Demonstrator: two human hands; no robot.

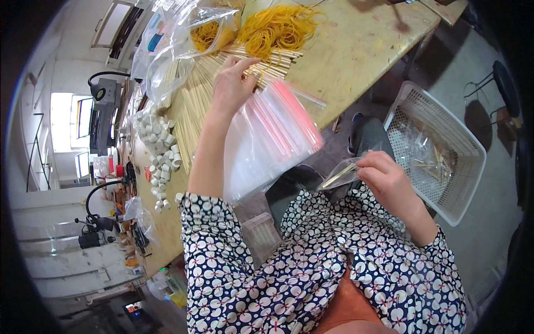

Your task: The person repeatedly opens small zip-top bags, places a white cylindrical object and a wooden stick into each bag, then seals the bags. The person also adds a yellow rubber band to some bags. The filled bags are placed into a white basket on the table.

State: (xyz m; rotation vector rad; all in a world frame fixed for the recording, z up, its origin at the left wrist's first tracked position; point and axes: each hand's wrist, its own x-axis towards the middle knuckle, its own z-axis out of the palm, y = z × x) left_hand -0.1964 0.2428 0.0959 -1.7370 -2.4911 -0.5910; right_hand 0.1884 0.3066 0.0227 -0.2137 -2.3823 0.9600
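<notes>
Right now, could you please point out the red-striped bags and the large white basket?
Red-striped bags [272, 139]: head view, middle of the stack.
Large white basket [466, 177]: head view, right inner wall.

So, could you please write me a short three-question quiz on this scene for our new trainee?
1. Which hand holds the clear bag with thin sticks inside?
2. True or false: the small white cylinders lie to the right of the spread of red-striped bags.
3. Fill in the missing colour: the tangled heap of thin loops on the table, beyond the left hand, is ____.

Key:
1. The right hand.
2. False: the small white cylinders lie to the left of the red-striped bags.
3. Yellow.
</notes>
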